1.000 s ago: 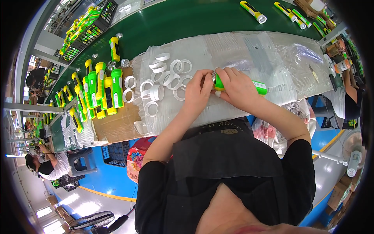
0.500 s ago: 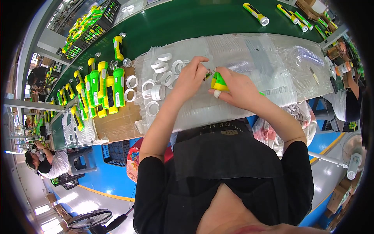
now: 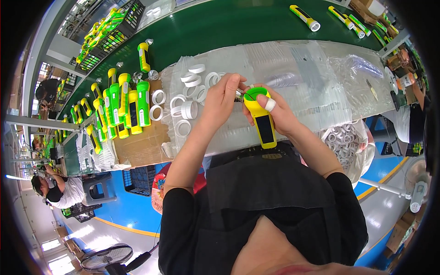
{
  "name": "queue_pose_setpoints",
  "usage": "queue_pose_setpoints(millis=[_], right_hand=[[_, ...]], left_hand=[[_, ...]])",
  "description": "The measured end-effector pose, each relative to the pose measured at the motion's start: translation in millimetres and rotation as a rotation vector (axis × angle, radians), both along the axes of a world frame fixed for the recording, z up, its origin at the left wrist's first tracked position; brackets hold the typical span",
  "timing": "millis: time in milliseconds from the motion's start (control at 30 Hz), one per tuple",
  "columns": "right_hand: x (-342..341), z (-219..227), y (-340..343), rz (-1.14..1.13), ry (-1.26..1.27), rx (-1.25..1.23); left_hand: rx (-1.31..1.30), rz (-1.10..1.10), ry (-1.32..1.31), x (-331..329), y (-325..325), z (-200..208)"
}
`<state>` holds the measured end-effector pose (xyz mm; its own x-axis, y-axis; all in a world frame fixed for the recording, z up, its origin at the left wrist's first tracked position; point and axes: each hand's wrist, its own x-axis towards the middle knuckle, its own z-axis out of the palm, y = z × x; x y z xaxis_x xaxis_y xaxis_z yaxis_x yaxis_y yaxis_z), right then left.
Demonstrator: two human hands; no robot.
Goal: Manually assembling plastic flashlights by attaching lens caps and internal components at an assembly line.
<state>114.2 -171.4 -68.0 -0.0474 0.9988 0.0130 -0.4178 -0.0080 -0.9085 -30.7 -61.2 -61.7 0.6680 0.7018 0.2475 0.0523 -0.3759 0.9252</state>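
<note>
A yellow and green flashlight body [image 3: 264, 128] with a dark panel on its side is in my right hand [image 3: 280, 113]. Its wide green mouth faces up and away from me, and a white wrap covers my right thumb. My left hand [image 3: 221, 101] is closed at the left of that mouth, its fingers pinching a small part with thin wires that run to the opening. The part is mostly hidden by the fingers. Left of my left hand, several white plastic rings [image 3: 189, 110] lie loose on the plastic-covered bench [image 3: 316, 91].
More flashlight bodies [image 3: 123, 98] lie at the left, with shiny reflectors [image 3: 153, 74] near them. Finished-looking flashlights [image 3: 305, 18] rest on the green surface [image 3: 220, 23] beyond. A bag of white rings [image 3: 341, 146] hangs at the right below the bench. People work at both sides.
My right hand has turned the flashlight body, so its mouth now faces up and its panel shows. My left hand has come slightly lower, beside the mouth.
</note>
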Motion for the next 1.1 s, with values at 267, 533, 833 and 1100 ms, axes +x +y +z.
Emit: queue_pose_setpoints(millis=[267,533,833,1100], right_hand=[[-2,-4,-3,-0.093,-0.021,0.031],[-9,-5,-2,0.008,-0.025,0.131],[-10,-9,-8,0.002,-0.034,0.189],[-11,-16,-8,-0.019,-0.104,0.198]], left_hand=[[0.278,0.133,-0.103,-3,4,16],[0.736,-0.039,-0.088,0,-14,37],[0.180,-0.164,-0.341,8,-29,14],[0.694,-0.161,-0.113,6,-19,12]])
